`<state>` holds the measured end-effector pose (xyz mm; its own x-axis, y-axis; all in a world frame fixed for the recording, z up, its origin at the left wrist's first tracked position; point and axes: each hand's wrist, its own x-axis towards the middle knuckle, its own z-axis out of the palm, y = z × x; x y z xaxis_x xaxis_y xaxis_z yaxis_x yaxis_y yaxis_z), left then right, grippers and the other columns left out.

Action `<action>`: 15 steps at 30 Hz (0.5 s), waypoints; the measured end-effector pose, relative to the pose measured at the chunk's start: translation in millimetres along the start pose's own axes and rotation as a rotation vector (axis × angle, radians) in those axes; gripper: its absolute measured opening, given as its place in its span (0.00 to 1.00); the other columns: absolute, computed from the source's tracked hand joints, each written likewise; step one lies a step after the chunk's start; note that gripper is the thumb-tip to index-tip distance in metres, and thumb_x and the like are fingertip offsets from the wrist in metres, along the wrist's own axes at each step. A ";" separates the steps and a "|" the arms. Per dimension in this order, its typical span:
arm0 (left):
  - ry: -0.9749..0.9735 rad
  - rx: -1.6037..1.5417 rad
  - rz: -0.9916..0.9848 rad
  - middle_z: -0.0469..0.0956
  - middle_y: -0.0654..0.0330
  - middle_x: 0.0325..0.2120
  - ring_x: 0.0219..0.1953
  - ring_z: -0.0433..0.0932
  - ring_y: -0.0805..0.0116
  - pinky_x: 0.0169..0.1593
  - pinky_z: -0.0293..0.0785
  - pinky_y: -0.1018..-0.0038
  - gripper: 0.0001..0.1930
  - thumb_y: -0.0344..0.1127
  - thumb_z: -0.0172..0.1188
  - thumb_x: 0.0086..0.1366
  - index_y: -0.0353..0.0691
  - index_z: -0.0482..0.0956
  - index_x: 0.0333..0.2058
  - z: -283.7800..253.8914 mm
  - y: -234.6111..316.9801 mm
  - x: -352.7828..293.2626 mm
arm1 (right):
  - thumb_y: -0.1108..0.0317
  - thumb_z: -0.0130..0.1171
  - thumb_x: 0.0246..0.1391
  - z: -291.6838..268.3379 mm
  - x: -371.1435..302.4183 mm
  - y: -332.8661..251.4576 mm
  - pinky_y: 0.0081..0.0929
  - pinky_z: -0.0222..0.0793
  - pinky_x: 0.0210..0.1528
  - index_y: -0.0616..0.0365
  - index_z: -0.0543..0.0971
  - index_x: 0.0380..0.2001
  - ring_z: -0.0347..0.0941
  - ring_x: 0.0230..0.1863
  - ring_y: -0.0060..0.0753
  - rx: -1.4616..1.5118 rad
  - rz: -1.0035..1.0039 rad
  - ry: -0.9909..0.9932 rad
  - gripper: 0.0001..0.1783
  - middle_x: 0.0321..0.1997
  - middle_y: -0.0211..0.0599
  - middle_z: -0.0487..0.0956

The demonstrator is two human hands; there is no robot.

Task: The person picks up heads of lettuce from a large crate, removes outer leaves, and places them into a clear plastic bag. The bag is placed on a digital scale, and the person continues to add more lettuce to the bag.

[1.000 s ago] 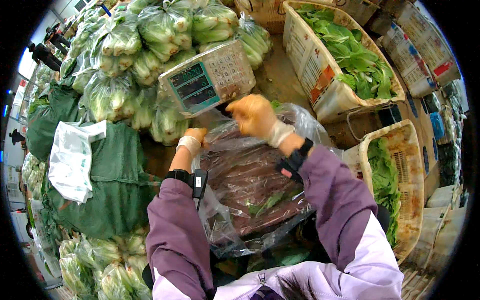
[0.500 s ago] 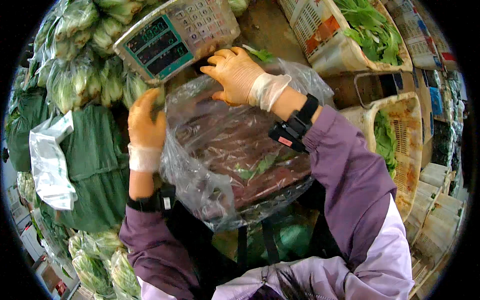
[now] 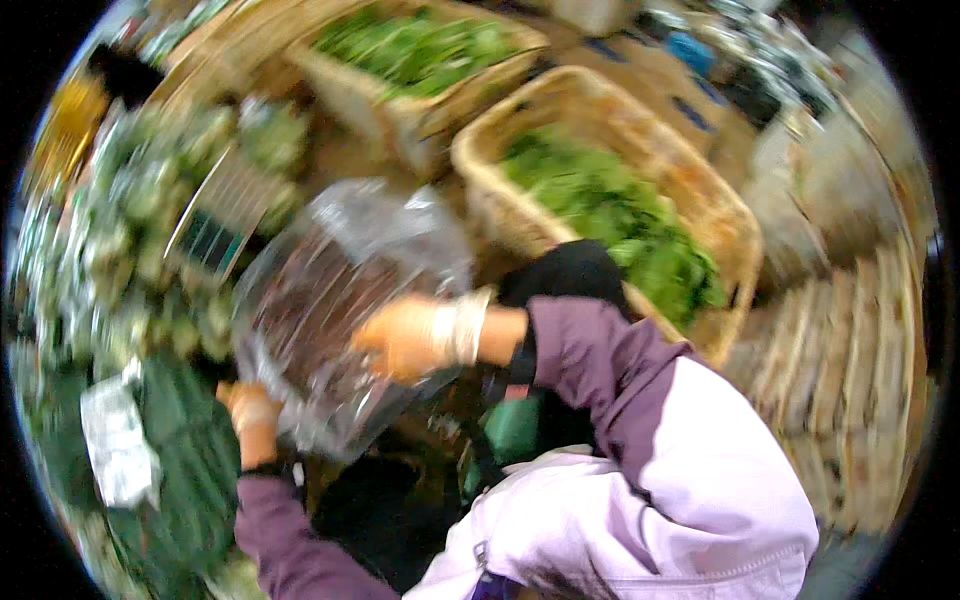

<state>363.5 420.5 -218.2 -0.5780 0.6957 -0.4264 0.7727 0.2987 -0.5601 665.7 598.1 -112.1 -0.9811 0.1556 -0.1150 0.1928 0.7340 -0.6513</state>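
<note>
Film (image 3: 390, 215) of clear plastic, long axis slanted upper right to lower left, is spread beside scale display (image 3: 217, 215). Film is partly hidden by right hand (image 3: 405, 340); left hand (image 3: 254, 408) is by its edge. Both grips, blurred, cannot be told. Two crates (image 3: 735, 205) of greens (image 3: 625, 220) are seen.

At top, a cream plastic crate (image 3: 425, 128) of leafy greens (image 3: 420, 52); to its right, a second crate (image 3: 700, 195), likewise leaf-filled; at left, bagged vegetables (image 3: 120, 240), blurred; below them, a white plastic bag (image 3: 120, 442).
</note>
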 end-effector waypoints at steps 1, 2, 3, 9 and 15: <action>0.045 -0.043 -0.002 0.75 0.55 0.43 0.47 0.72 0.56 0.57 0.51 0.50 0.28 0.61 0.57 0.48 0.44 0.79 0.39 0.6 -2.5 -6.7 | 0.56 0.56 0.44 30.3 -24.0 5.7 0.42 0.68 0.40 0.59 0.74 0.41 0.73 0.37 0.51 -0.003 -0.177 0.111 0.22 0.34 0.51 0.76; 0.097 -0.105 -0.045 0.77 0.52 0.38 0.45 0.73 0.54 0.55 0.54 0.50 0.26 0.60 0.58 0.48 0.42 0.80 0.34 -10.2 -6.9 -24.7 | 0.57 0.57 0.43 25.2 -54.5 -14.7 0.43 0.68 0.39 0.59 0.74 0.41 0.73 0.37 0.51 0.035 -0.141 0.008 0.23 0.33 0.52 0.76; 0.138 -0.184 -0.063 0.78 0.51 0.35 0.43 0.74 0.52 0.54 0.55 0.50 0.26 0.60 0.57 0.49 0.41 0.81 0.32 -18.7 -1.6 -28.8 | 0.57 0.57 0.45 32.8 -82.2 -14.9 0.42 0.68 0.40 0.59 0.73 0.44 0.72 0.38 0.52 0.025 -0.140 0.019 0.24 0.34 0.53 0.76; 0.270 -0.866 0.236 0.79 0.52 0.27 0.32 0.77 0.60 0.41 0.68 0.68 0.17 0.46 0.57 0.55 0.35 0.79 0.31 -140.2 44.9 -87.7 | 0.60 0.55 0.48 -12.0 -255.7 8.4 0.34 0.70 0.37 0.56 0.74 0.45 0.75 0.35 0.47 0.377 0.146 0.428 0.21 0.33 0.48 0.78; -0.176 -1.266 0.749 0.77 0.60 0.35 0.35 0.73 0.74 0.40 0.69 0.79 0.14 0.32 0.54 0.59 0.34 0.75 0.43 -254.8 119.5 -121.6 | 0.65 0.51 0.54 -51.8 -358.3 111.2 0.24 0.69 0.30 0.55 0.74 0.47 0.72 0.24 0.23 0.212 0.707 0.553 0.17 0.32 0.36 0.78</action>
<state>593.0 538.0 -52.3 0.0966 0.8826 -0.4601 0.5540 0.3363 0.7616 1039.6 658.2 -104.4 -0.4777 0.8556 -0.1993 0.6838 0.2198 -0.6957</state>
